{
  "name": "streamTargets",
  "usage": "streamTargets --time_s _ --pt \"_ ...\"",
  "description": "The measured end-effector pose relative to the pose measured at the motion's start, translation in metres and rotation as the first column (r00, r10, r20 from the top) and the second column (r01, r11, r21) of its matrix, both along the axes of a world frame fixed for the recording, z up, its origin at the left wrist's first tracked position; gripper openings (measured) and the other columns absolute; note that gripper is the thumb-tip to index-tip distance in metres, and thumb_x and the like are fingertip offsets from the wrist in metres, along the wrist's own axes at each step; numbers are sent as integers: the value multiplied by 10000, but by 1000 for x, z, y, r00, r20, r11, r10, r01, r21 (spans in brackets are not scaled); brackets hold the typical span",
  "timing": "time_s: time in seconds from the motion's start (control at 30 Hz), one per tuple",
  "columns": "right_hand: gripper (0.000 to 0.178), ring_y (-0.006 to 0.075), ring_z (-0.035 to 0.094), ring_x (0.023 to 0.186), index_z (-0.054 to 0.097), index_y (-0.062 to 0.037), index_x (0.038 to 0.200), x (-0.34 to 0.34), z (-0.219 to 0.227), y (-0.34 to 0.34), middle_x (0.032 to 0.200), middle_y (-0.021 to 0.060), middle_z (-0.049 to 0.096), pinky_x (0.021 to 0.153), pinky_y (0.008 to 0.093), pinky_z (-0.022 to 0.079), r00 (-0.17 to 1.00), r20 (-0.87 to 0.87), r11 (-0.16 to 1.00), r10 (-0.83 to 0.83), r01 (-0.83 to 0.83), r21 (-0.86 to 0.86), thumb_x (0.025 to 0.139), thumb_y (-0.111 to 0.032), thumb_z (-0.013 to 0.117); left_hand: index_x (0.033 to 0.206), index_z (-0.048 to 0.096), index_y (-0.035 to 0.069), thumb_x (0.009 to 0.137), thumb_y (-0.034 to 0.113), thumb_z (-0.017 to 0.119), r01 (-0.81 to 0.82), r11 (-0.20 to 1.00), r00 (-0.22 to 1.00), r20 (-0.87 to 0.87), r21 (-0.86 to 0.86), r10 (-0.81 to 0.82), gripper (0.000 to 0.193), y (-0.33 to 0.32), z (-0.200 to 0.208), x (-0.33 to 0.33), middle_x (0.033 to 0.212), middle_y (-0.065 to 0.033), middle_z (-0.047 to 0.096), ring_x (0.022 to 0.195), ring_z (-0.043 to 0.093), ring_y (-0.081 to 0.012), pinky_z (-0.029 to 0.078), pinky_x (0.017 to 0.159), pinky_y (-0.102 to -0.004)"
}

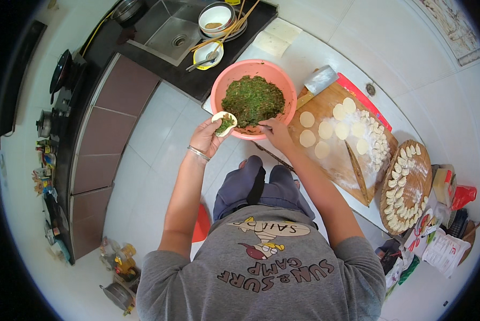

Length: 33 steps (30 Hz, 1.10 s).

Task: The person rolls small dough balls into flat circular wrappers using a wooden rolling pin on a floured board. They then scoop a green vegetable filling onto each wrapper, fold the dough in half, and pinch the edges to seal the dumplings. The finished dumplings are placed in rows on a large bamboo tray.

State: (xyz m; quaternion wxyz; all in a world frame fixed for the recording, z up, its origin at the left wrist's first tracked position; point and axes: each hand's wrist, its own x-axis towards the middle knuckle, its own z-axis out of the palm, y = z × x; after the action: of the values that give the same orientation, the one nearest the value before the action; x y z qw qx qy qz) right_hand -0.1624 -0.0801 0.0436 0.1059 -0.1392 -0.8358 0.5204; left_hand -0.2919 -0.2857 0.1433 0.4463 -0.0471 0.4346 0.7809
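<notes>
Pale tiled walls and a white tiled floor enclose the kitchen. Along the left and far sides runs a black countertop over glossy brown cabinet doors, with a stainless-steel sink set into it. A white-topped table stands at the right, against the wall. On it lies a rectangular wooden board, its right part dusted with flour. Nearer the right end, a round woven tray carries rows of white dumplings. A round pink plastic basin sits left of the board, holding chopped green filling. A broad-bladed cleaver and a tapered wooden rolling pin rest on the board with flat round dough discs. The left hand grasps a cupped white dough wrapper with green filling in it, just beside the basin's left rim. The right hand is at the basin's near-right rim, fingers drawn together; whether they grip something is unclear.
</notes>
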Motion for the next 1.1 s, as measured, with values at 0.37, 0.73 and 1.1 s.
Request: streamTargets --time_s 0.37,0.73,1.1 --pt "169 296 603 856 661 -40 975 -4 18 2 898 103 615 747 387 493 996 -41 951 77 -61 302 878 -133 560 1181 485 -96 945 66 495 -15 1000 995 94 -13 16 286 -12 -21 -20 1143 -190 598 1025 629 -285 551 898 -383" --pt "207 269 602 875 645 -46 1027 -7 -4 -15 918 87 622 752 368 498 940 -199 861 276 -150 486 830 -90 595 1149 517 -85 941 56 494 -29 995 996 86 -97 38 252 -17 -35 -25 1120 -183 610 1019 630 -282 544 902 -384" --pt "208 161 665 747 701 -1 947 0 23 12 851 105 693 677 291 517 962 29 940 -271 271 -207 920 -154 563 1208 480 -68 951 104 499 15 992 997 77 -129 -5 310 -13 -35 -28 1169 -189 591 1051 619 -276 529 928 -376"
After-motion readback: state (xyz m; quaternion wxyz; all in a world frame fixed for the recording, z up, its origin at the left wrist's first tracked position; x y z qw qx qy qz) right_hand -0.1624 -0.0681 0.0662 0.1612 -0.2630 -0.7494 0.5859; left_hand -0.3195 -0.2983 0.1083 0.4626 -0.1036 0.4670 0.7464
